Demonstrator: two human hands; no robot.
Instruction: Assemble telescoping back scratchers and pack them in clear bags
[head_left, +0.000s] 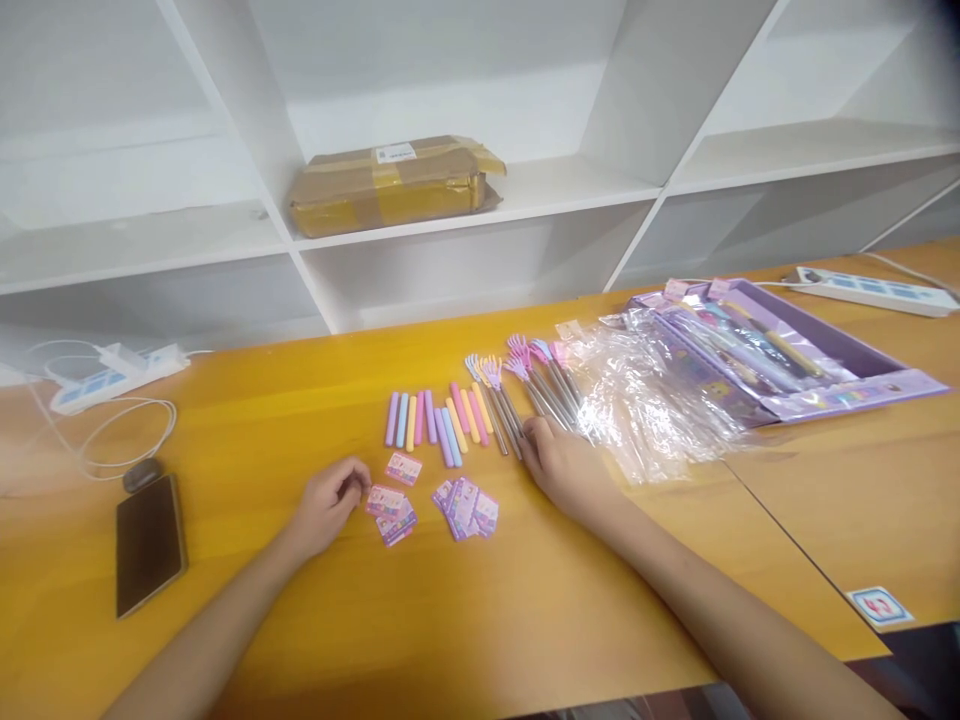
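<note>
My left hand (328,508) rests on the table with loosely curled fingers. It holds nothing I can see, and its fingertips are beside a small fan of pink and purple cards (390,512). A single pink card (403,468) lies above them, and a purple card pile (466,508) to the right. My right hand (562,465) has its fingers closed at the lower end of a back scratcher (504,405) with a metal rod and a lilac hand-shaped head. More back scratchers (551,385) lie beside it. Pastel handle sleeves (439,425) lie in rows between both hands.
Crumpled clear plastic bags (652,410) lie right of my right hand, against a purple display box (832,330) with packaged pieces. A phone (150,545) and power strips (120,375) (874,290) are on the table. Behind, a shelf holds a taped cardboard box (390,188).
</note>
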